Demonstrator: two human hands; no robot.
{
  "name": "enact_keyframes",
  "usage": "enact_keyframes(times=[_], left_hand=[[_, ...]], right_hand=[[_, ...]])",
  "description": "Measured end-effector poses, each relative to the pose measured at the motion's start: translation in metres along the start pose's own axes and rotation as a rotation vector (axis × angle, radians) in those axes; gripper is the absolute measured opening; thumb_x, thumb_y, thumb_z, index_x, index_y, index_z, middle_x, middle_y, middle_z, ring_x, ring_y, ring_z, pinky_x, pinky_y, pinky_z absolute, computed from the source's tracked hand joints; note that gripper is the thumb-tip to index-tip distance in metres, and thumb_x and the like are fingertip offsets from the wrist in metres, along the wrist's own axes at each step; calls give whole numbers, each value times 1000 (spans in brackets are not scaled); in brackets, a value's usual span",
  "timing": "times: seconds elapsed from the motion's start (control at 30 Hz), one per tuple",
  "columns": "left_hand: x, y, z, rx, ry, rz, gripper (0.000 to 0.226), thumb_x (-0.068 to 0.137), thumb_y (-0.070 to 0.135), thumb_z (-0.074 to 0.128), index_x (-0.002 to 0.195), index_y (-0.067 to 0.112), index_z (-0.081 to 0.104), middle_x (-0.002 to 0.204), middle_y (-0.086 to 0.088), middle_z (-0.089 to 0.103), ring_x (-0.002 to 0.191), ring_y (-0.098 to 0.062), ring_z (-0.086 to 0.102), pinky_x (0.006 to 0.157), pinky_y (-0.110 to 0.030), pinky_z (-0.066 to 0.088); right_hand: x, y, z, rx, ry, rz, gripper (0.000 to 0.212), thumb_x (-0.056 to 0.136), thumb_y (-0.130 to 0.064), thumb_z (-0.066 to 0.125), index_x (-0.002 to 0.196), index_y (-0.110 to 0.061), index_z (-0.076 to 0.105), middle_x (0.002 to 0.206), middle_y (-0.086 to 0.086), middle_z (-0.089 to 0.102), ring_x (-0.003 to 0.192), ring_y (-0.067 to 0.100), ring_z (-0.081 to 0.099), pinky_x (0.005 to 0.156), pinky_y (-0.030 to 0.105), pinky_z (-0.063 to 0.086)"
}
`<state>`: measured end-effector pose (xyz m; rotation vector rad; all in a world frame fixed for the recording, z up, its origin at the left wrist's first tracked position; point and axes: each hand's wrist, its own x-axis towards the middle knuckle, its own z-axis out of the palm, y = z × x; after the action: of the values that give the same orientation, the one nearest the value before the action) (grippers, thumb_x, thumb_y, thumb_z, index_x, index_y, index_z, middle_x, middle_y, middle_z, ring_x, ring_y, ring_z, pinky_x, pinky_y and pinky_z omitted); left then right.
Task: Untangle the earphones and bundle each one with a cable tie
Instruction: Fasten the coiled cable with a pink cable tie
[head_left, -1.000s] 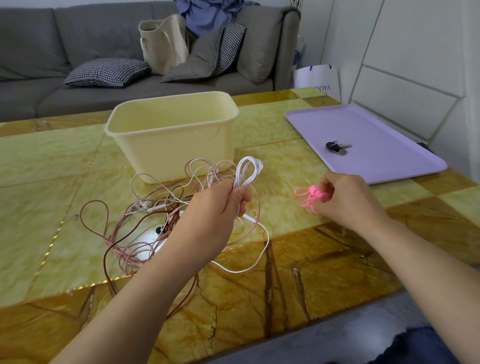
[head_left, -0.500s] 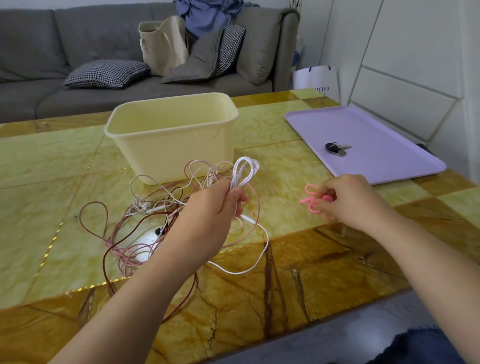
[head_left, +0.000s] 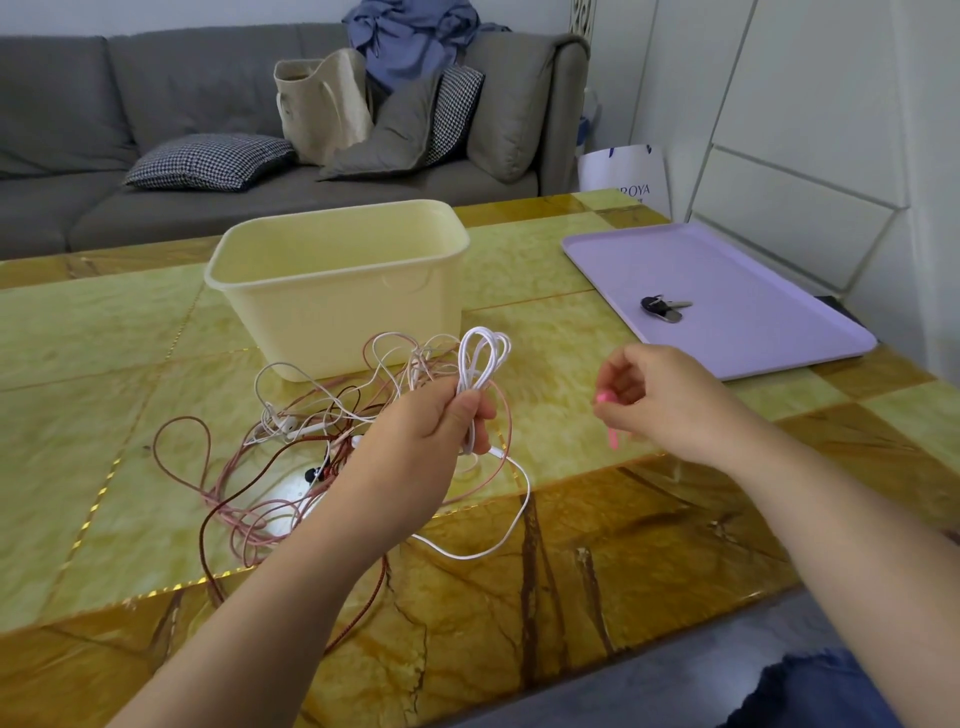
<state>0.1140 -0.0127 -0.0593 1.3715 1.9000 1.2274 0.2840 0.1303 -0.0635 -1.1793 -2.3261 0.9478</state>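
white earphone in one hand, pink tie in the other

we see our left hand (head_left: 431, 431) clenched round the white earphone (head_left: 480, 358), its folded loops standing above the fist and a loose length trailing onto the bench (head_left: 571, 338). our right hand (head_left: 660, 400), held apart to the right, pinches a blurred pink cable tie (head_left: 613, 439). the other earphones (head_left: 249, 499) lie tangled on the bench before a cream tub (head_left: 337, 291). keys (head_left: 665, 307) rest on a lilac tray (head_left: 753, 270).
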Motion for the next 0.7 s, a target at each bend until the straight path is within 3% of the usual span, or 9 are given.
enact_keyframes(times=[0.1, 0.23, 0.33, 0.47, 0.6, 0.63, 0.7], left_hand=[[2, -1, -1, -53, 8, -26, 31, 101, 25, 37, 84, 21, 63, 65, 11, 62, 72, -2, 57, 65, -6, 41], [3, -4, 1, -132, 33, -73, 32, 101, 26, 37, 83, 21, 64, 62, 14, 62, 77, -13, 61, 67, -9, 41], [5, -7, 0, -152, 82, -103, 32, 100, 25, 39, 80, 20, 64, 62, 13, 63, 78, -18, 64, 80, -23, 47], [5, -5, -6, -124, 198, -100, 32, 100, 26, 41, 82, 20, 67, 73, 3, 70, 72, -16, 62, 69, -23, 46], [4, -2, -12, -114, 239, -85, 33, 100, 27, 40, 82, 20, 67, 81, -8, 70, 80, -28, 64, 75, -42, 49], [4, -3, -14, -106, 242, -82, 34, 100, 27, 40, 84, 16, 67, 81, -10, 70, 79, -30, 63, 74, -42, 49], [4, -4, -17, -76, 248, -68, 35, 100, 28, 39, 83, 13, 65, 77, -12, 67, 64, -19, 56, 63, -29, 44]], right_hand=[[1, -12, 4, 219, -56, -6, 17, 78, -10, 74, 89, -18, 63, 87, -3, 73, 81, 8, 68, 64, 16, 49], [-6, -37, 16, 483, -135, -121, 20, 72, -6, 78, 85, -16, 69, 87, 2, 75, 77, 7, 69, 74, 15, 52], [-6, -49, 25, 540, -178, -168, 20, 72, -6, 77, 88, -16, 70, 80, 0, 74, 77, 9, 70, 74, 16, 52], [-2, -62, 35, 638, -172, -207, 21, 74, 1, 75, 92, -7, 69, 86, 5, 73, 77, 11, 69, 72, 18, 54], [1, -70, 42, 623, -138, -251, 21, 75, 0, 74, 92, -10, 70, 87, 3, 74, 80, 13, 71, 73, 21, 55], [1, -73, 44, 610, -125, -262, 21, 74, -1, 75, 92, -11, 71, 88, 4, 75, 80, 15, 71, 74, 24, 56], [1, -78, 48, 565, -83, -285, 19, 73, -4, 77, 89, -13, 71, 84, 5, 75, 79, 18, 72, 77, 30, 58]])
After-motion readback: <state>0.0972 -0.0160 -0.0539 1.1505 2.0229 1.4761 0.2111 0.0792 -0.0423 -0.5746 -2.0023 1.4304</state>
